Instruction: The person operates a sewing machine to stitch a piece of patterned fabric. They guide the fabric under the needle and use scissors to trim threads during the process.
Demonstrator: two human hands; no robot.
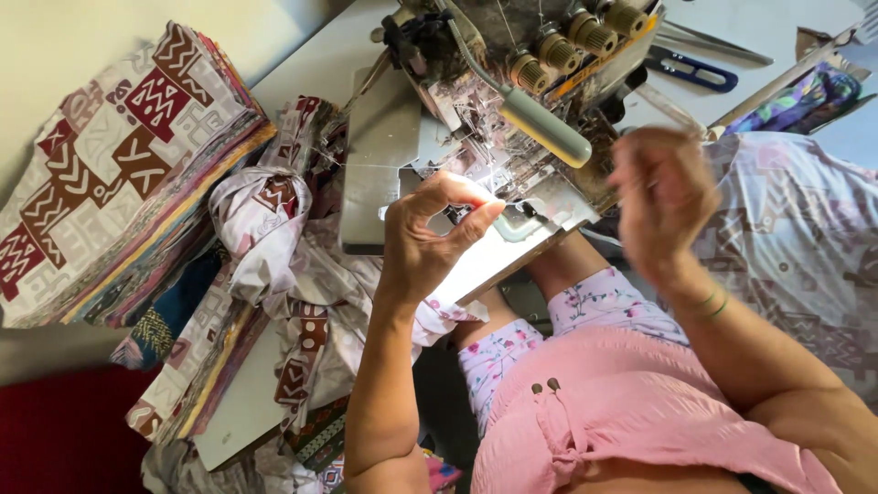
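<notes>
A serger sewing machine [393, 137] with brass tension dials [558, 46] and a pale green lever [544, 123] stands on the table in front of me. My left hand [430, 233] reaches to its lit needle area, thumb and forefinger pinched together at the metal plate [535, 220]; I cannot see what, if anything, is between them. My right hand [663, 206] hovers blurred to the right of the machine with its fingers curled, above pale patterned cloth [796, 238]. Whether it holds anything is unclear.
A thick stack of folded patterned fabric [119, 174] lies at the left. Bunched white and maroon cloth [265, 229] trails off the table edge beside it. Blue thread snips [690, 69] and scissors [713, 41] lie behind the machine. My lap is below.
</notes>
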